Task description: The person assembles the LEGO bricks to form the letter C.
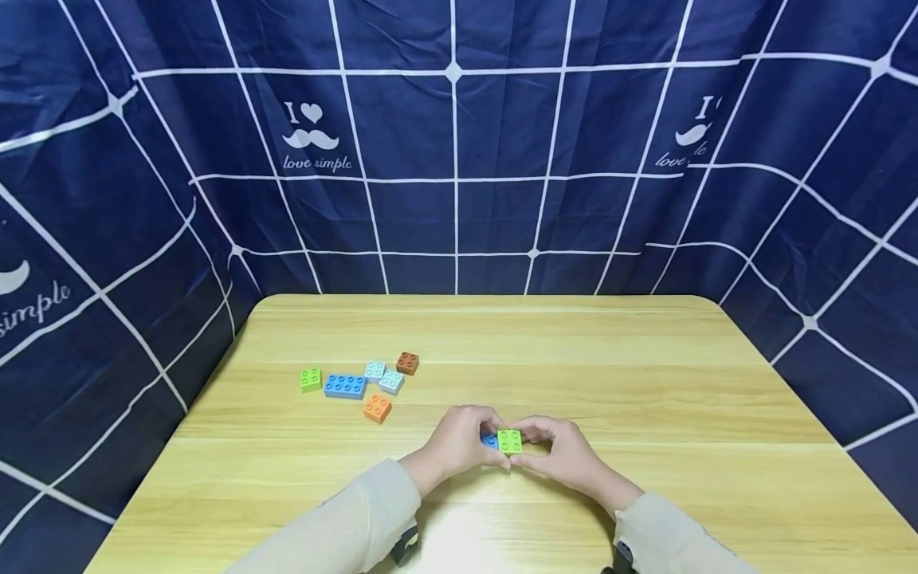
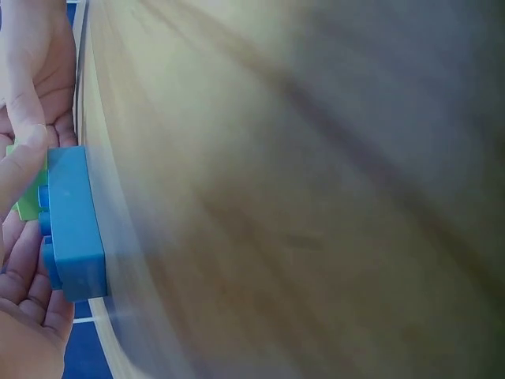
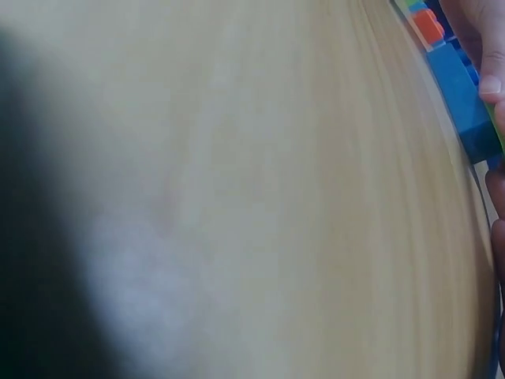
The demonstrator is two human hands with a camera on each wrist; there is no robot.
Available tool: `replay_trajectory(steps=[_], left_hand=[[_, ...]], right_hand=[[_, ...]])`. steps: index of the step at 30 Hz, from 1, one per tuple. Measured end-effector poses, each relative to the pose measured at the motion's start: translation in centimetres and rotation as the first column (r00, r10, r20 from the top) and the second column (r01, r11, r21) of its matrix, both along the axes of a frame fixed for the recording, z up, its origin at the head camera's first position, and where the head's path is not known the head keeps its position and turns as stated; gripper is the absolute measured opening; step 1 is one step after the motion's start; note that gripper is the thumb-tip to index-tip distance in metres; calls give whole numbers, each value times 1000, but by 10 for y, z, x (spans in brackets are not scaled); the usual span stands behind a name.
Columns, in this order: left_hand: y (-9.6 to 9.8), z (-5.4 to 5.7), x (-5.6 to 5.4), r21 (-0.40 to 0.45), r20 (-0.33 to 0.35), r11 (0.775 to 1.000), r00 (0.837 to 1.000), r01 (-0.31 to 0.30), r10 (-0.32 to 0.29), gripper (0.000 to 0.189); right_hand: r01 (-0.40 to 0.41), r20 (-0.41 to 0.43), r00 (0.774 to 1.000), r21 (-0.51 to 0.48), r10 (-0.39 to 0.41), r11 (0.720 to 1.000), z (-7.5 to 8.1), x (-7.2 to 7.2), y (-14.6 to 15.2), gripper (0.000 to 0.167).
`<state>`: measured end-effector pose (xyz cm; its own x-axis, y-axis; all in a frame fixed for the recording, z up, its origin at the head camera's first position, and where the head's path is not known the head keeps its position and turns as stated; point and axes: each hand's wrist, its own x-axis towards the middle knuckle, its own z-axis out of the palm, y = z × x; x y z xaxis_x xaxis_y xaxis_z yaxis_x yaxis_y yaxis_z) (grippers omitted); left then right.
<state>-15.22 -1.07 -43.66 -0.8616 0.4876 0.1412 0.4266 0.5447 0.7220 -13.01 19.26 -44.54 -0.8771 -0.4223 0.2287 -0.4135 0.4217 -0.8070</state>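
In the head view, my left hand (image 1: 459, 440) grips a blue toy building brick (image 1: 490, 441) near the front middle of the table. Over the right end of that brick sits a small green toy brick (image 1: 510, 441), studs up. My right hand (image 1: 562, 456) holds the green brick from the right between thumb and fingers. Both thumbs come close together on the near side. From the left wrist, the long blue brick (image 2: 77, 225) shows its side, with the green brick (image 2: 30, 197) at its stud side. The right wrist view catches the blue brick (image 3: 465, 103) at its edge.
Left of the hands lie loose bricks: a green one (image 1: 311, 379), a long blue one (image 1: 346, 387), two pale blue ones (image 1: 375, 370) (image 1: 390, 382), a brown one (image 1: 408, 363) and an orange one (image 1: 377, 408). A dark blue curtain (image 1: 402, 215) surrounds the wooden table (image 1: 610, 351).
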Motion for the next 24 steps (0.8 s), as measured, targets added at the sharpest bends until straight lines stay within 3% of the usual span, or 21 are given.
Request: replay_trajectory(steps=[4,14,19,24], left_hand=[[-1,-1,-1,-6,-4,1000,1000,0,0,40],[-14,-4,-1,33,24,998,998,61,-62,49],[-35,0,-2,38,26,999,1000,6,-7,57],[-66,6,-3,74,-22,991,993,-115,117,55]], right_hand=[[4,9,1000,6,-4,1000,14,6,-5,36],[0,36,999,-2,0,1000,16,9,-4,35],[25,64,998,2,-25,1000,7,5,-3,36],[63,82,994,32,-65,998,-13,-4,1,38]])
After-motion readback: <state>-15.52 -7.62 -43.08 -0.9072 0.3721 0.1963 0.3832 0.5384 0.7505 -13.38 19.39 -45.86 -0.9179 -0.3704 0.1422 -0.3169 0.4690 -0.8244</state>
